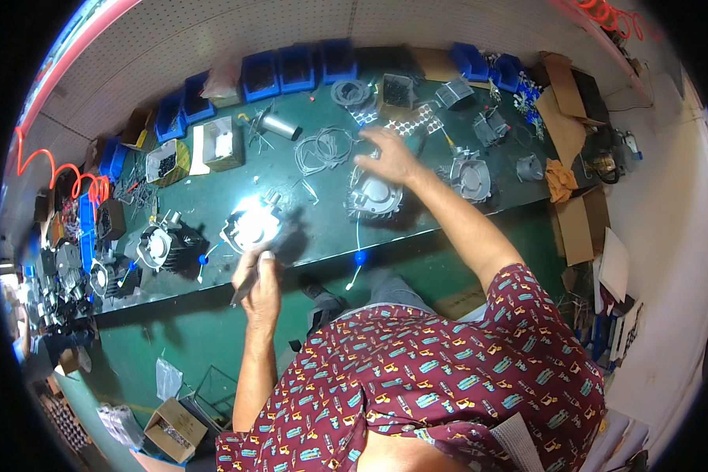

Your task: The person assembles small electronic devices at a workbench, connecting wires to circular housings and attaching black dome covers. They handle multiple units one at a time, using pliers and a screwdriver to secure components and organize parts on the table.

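My left hand is closed around a thin dark tool near the front edge of the green workbench. Just beyond that hand a round metal motor housing lies under a bright glare. My right hand reaches out over the bench, fingers spread, resting on the top edge of a grey cast motor cover. It grips nothing that I can see. A bundle of grey wires lies just left of that hand.
Blue parts bins line the back of the bench. More motor parts lie to the right and a dark motor to the left. Cardboard pieces sit at the right end, boxes on the floor, a red coiled hose at left.
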`<state>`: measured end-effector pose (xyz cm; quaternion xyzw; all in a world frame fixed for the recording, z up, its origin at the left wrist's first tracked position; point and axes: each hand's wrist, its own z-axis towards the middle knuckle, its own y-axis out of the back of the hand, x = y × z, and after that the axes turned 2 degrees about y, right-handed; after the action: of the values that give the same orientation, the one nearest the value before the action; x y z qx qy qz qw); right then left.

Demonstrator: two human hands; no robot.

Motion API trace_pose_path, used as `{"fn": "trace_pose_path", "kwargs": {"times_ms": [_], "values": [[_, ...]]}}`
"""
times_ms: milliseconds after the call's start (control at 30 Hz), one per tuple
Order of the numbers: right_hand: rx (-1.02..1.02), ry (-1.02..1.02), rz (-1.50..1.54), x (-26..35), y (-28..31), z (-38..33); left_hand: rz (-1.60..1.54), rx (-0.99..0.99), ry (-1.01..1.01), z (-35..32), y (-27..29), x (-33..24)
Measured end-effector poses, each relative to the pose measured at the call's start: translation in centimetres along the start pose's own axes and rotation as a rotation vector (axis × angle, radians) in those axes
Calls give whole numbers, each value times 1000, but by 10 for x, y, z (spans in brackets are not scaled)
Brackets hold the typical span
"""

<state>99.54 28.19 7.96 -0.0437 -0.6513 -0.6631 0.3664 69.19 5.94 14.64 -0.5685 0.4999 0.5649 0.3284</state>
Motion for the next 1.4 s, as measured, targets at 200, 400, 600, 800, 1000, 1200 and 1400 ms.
{"fn": "trace_pose_path", "kwargs": {"times_ms": [200, 400, 600, 800, 1000, 1200, 1400], "values": [[223, -44, 498, -53, -28, -4, -45, 84, 66, -19, -87, -11], [82, -89, 684, -43, -51, -19, 13, -35, 98, -21, -149, -2], [6, -95, 693, -42, -51, -29, 251, -133, 19, -5, -176, 1], [-20, -113, 649, -45, -56, -30, 431, -105, -34, 24, -179, -3], [-29, -114, 720, -47, -56, -29, 473, -87, -11, 25, -185, 2], [-44, -157, 640, -44, -61, -34, 465, -132, -87, 17, -181, 9], [-164, -168, 613, -43, -62, -42, 548, -118, -124, 16, -189, 6]]}}
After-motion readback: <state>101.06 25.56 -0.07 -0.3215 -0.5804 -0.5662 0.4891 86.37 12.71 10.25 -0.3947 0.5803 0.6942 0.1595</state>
